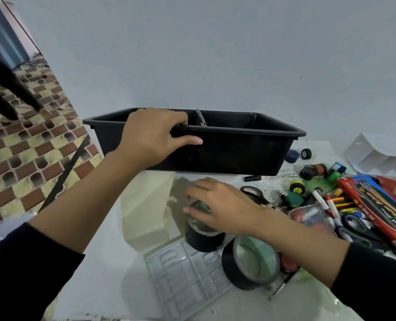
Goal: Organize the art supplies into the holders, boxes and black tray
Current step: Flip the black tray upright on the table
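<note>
Item in hand: black tape roll, upright on the worktop before the black tray, clasped from above by my right hand; left hand grips the tray's near rim; next, I judge: lift roll into tray.

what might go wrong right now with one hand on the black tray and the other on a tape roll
1. The left hand grips the black tray by its near rim alone; if lifted that way, it may tip and the stick inside could slide.
2. The right hand covers the top of the tape roll; a loose hold might drop it onto the clear plastic palette.
3. The second tape roll sits tilted close by and could roll if nudged.
</note>
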### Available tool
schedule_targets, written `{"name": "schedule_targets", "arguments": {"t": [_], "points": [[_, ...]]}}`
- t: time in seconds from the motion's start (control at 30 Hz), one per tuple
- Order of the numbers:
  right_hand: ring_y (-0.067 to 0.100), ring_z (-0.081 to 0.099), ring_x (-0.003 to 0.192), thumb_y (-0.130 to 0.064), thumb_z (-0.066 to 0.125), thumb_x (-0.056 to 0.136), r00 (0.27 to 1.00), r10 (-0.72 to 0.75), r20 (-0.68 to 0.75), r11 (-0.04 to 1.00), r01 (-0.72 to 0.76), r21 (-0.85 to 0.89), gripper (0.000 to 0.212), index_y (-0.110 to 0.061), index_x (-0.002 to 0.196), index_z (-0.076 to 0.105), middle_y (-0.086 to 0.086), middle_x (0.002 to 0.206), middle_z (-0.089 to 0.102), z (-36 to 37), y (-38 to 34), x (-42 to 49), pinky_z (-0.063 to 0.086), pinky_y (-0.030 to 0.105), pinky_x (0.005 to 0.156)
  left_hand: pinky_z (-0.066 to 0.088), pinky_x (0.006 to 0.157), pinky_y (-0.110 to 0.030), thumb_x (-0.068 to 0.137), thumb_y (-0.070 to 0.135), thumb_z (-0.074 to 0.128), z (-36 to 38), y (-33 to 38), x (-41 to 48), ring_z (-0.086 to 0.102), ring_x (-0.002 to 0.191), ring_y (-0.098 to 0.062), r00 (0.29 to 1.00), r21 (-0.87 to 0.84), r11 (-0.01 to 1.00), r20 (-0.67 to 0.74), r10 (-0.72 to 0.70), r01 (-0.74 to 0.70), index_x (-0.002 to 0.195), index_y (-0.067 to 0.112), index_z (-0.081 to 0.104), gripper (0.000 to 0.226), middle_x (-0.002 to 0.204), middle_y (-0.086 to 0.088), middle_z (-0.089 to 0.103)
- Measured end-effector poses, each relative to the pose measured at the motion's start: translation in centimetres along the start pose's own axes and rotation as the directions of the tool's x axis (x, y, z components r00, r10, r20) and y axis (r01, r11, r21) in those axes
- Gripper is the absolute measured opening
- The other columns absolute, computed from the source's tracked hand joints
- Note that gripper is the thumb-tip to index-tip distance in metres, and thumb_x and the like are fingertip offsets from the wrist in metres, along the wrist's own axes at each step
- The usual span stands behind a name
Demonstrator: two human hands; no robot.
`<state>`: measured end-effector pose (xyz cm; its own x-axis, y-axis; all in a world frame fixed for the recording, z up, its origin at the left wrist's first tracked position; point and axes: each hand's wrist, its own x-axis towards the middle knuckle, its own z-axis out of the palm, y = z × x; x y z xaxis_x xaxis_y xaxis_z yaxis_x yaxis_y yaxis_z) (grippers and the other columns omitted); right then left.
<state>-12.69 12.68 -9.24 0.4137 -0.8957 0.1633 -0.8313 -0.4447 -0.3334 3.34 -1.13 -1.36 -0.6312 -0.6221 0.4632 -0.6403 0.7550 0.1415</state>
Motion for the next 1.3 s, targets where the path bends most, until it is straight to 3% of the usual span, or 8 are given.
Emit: {"name": "schedule_targets", "arguments": {"t": [0.13, 0.2, 0.3, 0.47, 0.67, 0.93, 1.1, 1.3], "points": [[0.013, 0.059, 0.104, -0.053, 0.051, 0.099, 0.991, 0.069, 0.116, 0.951, -0.101, 0.293, 0.038, -0.036, 0.133, 0.050, -0.003, 0.115, 0.064, 0.9, -1.9, 3.0, 0.050, 0.035, 0.093, 0.044, 0.059, -0.036, 0.084, 0.070, 0.059, -0.3, -0.4, 0.3, 0.055, 0.064, -0.015, 0.998, -0.073, 0.997, 0.049, 0.029, -0.025, 0.083, 0.028, 0.060, 0.042, 0.068, 0.008, 0.061], [0.006, 0.062, 0.098, -0.051, 0.056, 0.098, 0.977, 0.148, 0.155, 0.895, -0.199, 0.399, 0.037, -0.034, 0.130, 0.058, -0.008, 0.112, 0.068, 1.3, -2.5, 4.3, 0.050, 0.030, 0.095, 0.048, 0.063, -0.038, 0.084, 0.067, 0.061, -0.6, -0.7, 0.4, 0.057, 0.066, -0.012, 0.998, -0.132, 0.991, 0.064, 0.029, -0.021, 0.087, 0.030, 0.064, 0.037, 0.072, 0.010, 0.065], [0.003, 0.062, 0.076, -0.030, 0.072, 0.092, 0.951, 0.273, 0.145, 0.769, -0.306, 0.562, 0.021, -0.022, 0.111, 0.075, -0.014, 0.083, 0.068, 1.4, -2.8, 5.3, 0.050, 0.021, 0.080, 0.045, 0.062, -0.034, 0.085, 0.064, 0.062, -0.6, -0.9, 0.4, 0.055, 0.067, -0.007, 0.996, -0.173, 0.985, 0.084, 0.042, -0.027, 0.087, 0.031, 0.065, 0.033, 0.072, 0.012, 0.064], [0.019, 0.069, 0.079, -0.008, 0.085, 0.077, 0.913, 0.357, 0.200, 0.534, -0.375, 0.758, 0.010, -0.005, 0.085, 0.079, 0.007, 0.084, 0.077, 1.3, -3.7, 5.2, 0.058, 0.043, 0.088, 0.044, 0.062, -0.033, 0.086, 0.062, 0.063, -0.7, -0.9, 0.6, 0.054, 0.066, -0.006, 0.996, -0.168, 0.985, 0.082, 0.044, -0.030, 0.087, 0.029, 0.065, 0.033, 0.071, 0.012, 0.063], [0.017, 0.069, 0.069, 0.005, 0.083, 0.075, 0.881, 0.332, 0.337, 0.338, -0.444, 0.829, 0.020, 0.010, 0.092, 0.073, 0.016, 0.079, 0.073, -0.3, -5.0, 3.0, 0.056, 0.022, 0.069, 0.039, 0.062, -0.022, 0.093, 0.043, 0.067, -1.6, -1.5, 0.5, 0.057, 0.068, -0.008, 0.979, -0.275, 0.960, 0.178, 0.095, -0.043, 0.095, 0.025, 0.070, 0.019, 0.074, 0.011, 0.065], [0.022, 0.074, 0.081, -0.008, 0.089, 0.072, 0.895, 0.300, 0.329, 0.408, -0.432, 0.804, 0.018, -0.007, 0.087, 0.080, 0.014, 0.086, 0.077, -1.1, -6.1, 0.1, 0.057, 0.037, 0.093, 0.050, 0.063, -0.027, 0.089, 0.043, 0.070, -0.9, -1.5, -1.8, 0.061, 0.069, -0.008, 0.951, -0.303, 0.952, 0.283, 0.124, -0.034, 0.094, 0.030, 0.072, 0.014, 0.073, 0.011, 0.066], [0.018, 0.069, 0.077, 0.001, 0.085, 0.074, 0.910, 0.269, 0.315, 0.403, -0.404, 0.821, 0.019, 0.004, 0.091, 0.077, 0.020, 0.088, 0.075, -2.2, -5.6, -1.3, 0.054, 0.024, 0.078, 0.050, 0.071, -0.013, 0.077, 0.049, 0.078, 1.4, -2.1, -4.7, 0.065, 0.083, -0.003, 0.920, -0.429, 0.900, 0.378, 0.104, 0.074, 0.095, 0.023, 0.077, 0.032, 0.083, 0.014, 0.071], [0.015, 0.067, 0.080, -0.007, 0.088, 0.072, 0.895, 0.286, 0.341, 0.406, -0.436, 0.803, 0.019, -0.006, 0.089, 0.080, 0.010, 0.088, 0.077, -1.6, -5.6, -1.8, 0.051, 0.033, 0.086, 0.050, 0.081, -0.013, 0.079, 0.056, 0.065, 2.9, -2.5, -6.4, 0.062, 0.094, 0.004, 0.863, -0.435, 0.879, 0.501, 0.057, 0.194, 0.109, 0.025, 0.075, 0.044, 0.098, 0.019, 0.068]]}}
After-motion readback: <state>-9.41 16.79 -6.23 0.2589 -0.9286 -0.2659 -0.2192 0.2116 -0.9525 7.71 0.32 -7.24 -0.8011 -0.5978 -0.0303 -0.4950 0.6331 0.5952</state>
